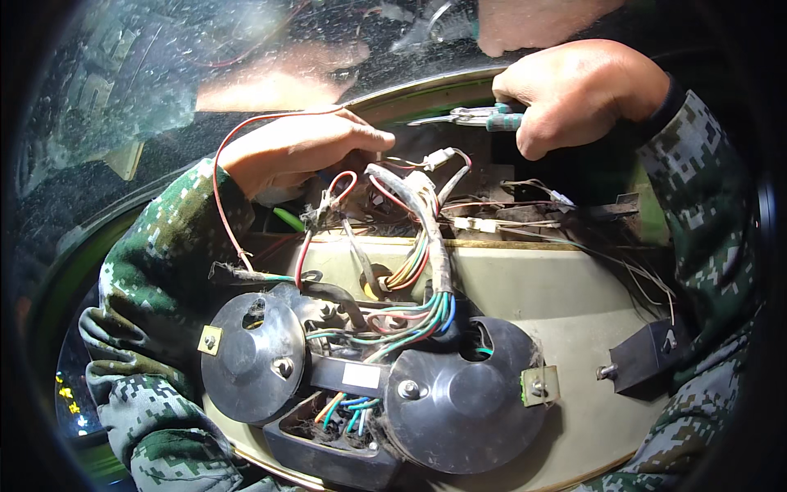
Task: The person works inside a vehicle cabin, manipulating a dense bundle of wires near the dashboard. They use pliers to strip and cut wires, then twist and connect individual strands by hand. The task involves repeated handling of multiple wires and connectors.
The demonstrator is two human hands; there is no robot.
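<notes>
My right hand (578,92) is closed around the green handles of a pair of pliers (467,118), whose metal jaws point left toward my left hand. My left hand (299,152) grips a bunch of wires at the top of the open dashboard cavity; a long red wire (220,176) loops out from under it. Below the hands a taped wiring bundle (430,238) of red, green, blue and white wires runs down to the backs of two round black gauge housings (254,357) (467,402).
The pale instrument panel (566,303) lies face down with a small black box (648,354) at its right. Loose thin wires and white connectors (475,223) crowd the cavity behind it. A dusty windscreen (205,57) curves above, reflecting the hands.
</notes>
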